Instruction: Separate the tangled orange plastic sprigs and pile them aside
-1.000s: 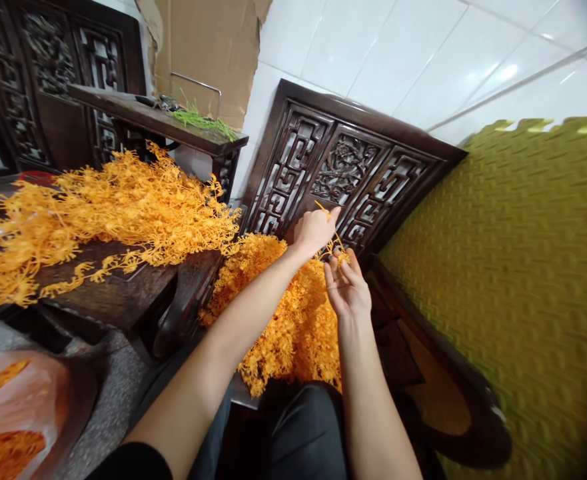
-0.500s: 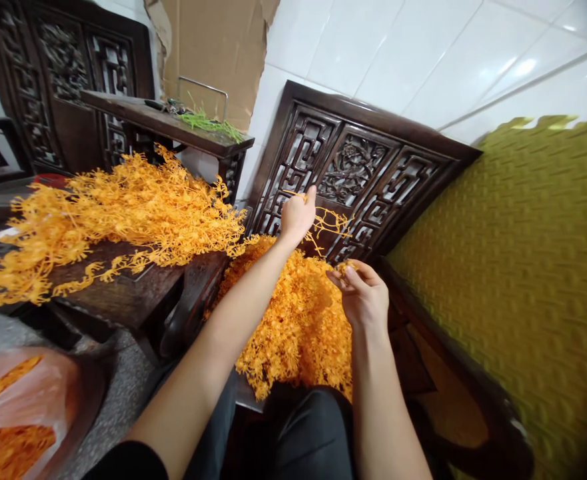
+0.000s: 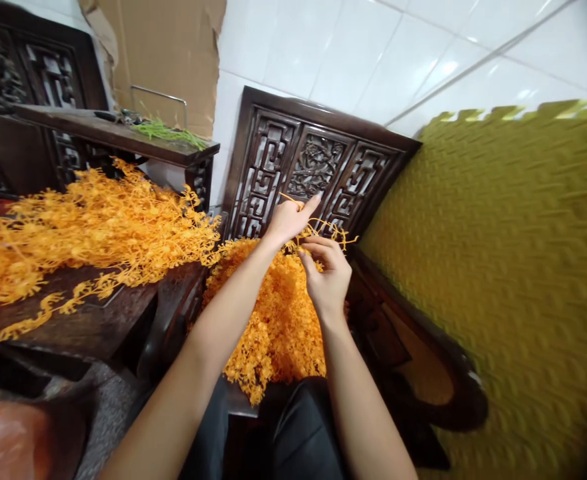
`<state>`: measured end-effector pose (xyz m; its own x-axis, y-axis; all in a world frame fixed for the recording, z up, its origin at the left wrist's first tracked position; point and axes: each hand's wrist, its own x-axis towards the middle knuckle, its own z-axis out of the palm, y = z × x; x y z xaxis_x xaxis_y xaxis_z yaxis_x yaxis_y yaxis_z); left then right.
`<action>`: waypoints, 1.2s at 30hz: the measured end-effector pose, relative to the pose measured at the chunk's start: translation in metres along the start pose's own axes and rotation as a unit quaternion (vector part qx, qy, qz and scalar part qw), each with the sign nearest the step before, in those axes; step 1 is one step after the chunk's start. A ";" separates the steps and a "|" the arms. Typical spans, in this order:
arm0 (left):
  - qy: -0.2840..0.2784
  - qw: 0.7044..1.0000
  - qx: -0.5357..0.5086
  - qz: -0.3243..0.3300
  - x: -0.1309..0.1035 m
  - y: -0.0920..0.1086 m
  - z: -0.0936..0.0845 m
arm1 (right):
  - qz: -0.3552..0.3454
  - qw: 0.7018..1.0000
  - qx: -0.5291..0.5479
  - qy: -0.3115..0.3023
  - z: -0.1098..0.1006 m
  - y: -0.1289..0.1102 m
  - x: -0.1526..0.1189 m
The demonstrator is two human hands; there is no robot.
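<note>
Thin orange strands (image 3: pixel 330 230) stick out to the right of my left hand (image 3: pixel 289 219), whose fingers are closed around their other end above the big orange pile. Its thumb points up to the right. Just below and to the right, my right hand (image 3: pixel 327 270) has thumb and fingertips pinched on a piece of the same orange strands. Beneath both hands a large heap of orange plastic sprigs (image 3: pixel 273 320) rests on the dark seat in front of my knees. A second orange heap (image 3: pixel 103 227) lies on the dark wooden table at left.
Green stems (image 3: pixel 170 132) and a dark-handled tool lie on a wooden shelf (image 3: pixel 193 155). A carved chair back (image 3: pixel 318 160) stands against the tiled wall. A yellow-green foam mat (image 3: pixel 498 267) rises at right. A plastic bag (image 3: pixel 8 440) sits at lower left.
My right hand has moved up and left, close to my left hand. The camera view has turned right, so the surroundings appear shifted left.
</note>
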<state>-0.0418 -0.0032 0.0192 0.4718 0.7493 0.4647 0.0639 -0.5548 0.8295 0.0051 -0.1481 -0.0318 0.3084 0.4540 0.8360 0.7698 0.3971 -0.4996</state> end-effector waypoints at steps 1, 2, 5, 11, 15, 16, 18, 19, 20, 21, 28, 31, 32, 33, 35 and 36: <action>-0.019 1.000 -0.018 -0.003 -0.001 0.003 0.002 | -0.003 1.000 -0.014 0.004 0.000 0.001 0.002; -0.036 0.999 -0.037 -0.013 -0.002 0.006 0.003 | -0.001 1.000 -0.024 0.012 0.000 0.002 0.003; -0.070 0.992 -0.092 -0.059 -0.004 0.013 0.004 | 0.007 0.998 -0.035 0.045 -0.004 0.006 0.003; -0.070 0.988 -0.095 -0.096 -0.004 0.016 0.001 | -0.025 1.000 0.007 -0.017 -0.013 0.006 0.002; -0.099 0.980 -0.117 -0.128 -0.006 0.019 0.000 | -0.067 0.996 -0.047 -0.022 -0.017 0.007 0.005; -0.108 0.978 -0.109 -0.138 -0.008 0.021 0.000 | -0.076 0.995 -0.068 -0.019 -0.019 0.008 0.006; -0.119 0.978 -0.077 -0.153 -0.011 0.023 0.000 | -0.093 0.991 -0.096 -0.028 -0.023 0.010 0.006; -0.123 0.978 -0.061 -0.157 -0.012 0.024 0.000 | -0.099 0.989 -0.099 -0.044 -0.026 0.011 0.007; -0.126 0.978 -0.049 -0.158 -0.012 0.024 0.001 | -0.104 0.988 -0.096 -0.066 -0.029 0.013 0.007; -0.129 0.978 -0.042 -0.160 -0.013 0.024 0.001 | -0.107 0.986 -0.092 -0.090 -0.031 0.014 0.006; -0.143 0.973 -0.051 -0.172 -0.012 0.019 0.007 | -0.185 0.965 -0.182 -0.034 -0.040 0.025 -0.002; -0.139 0.971 -0.055 -0.187 -0.013 0.021 0.004 | -0.212 0.960 -0.180 -0.036 -0.039 0.026 -0.003; -0.141 0.970 -0.053 -0.191 -0.013 0.023 0.003 | -0.215 0.960 -0.172 -0.049 -0.038 0.027 -0.003; -0.143 0.970 -0.050 -0.192 -0.014 0.024 0.002 | -0.210 0.962 -0.165 -0.061 -0.038 0.028 -0.003; -0.146 0.970 -0.046 -0.189 -0.015 0.026 0.001 | -0.185 0.968 -0.155 -0.075 -0.036 0.030 -0.002; -0.147 0.970 -0.047 -0.186 -0.016 0.026 0.002 | -0.169 0.971 -0.149 -0.078 -0.034 0.032 -0.001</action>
<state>-0.0461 -0.0302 0.0332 0.6632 0.7478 0.0303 0.2036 -0.2193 0.9542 0.0488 -0.1633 -0.0414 -0.0607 0.4620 0.8848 0.9472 0.3062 -0.0949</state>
